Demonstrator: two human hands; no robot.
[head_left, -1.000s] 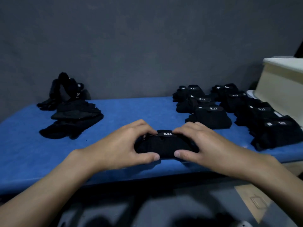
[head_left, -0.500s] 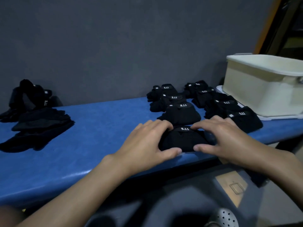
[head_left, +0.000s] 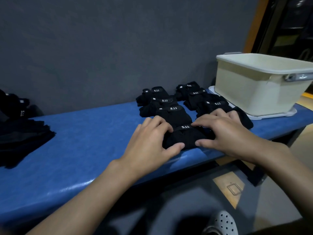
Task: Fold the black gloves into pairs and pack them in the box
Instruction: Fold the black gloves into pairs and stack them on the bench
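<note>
The left hand [head_left: 150,143] and right hand [head_left: 227,136] grip the folded black fabric glove pair [head_left: 184,138] with curled fingers. Uneven release near the blue padded bench [head_left: 76,146] edge may unfold it.

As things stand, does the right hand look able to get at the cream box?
Probably yes. The right hand grips the folded pair just left of the box; only low folded gloves lie between, and the box's top is open.
</note>
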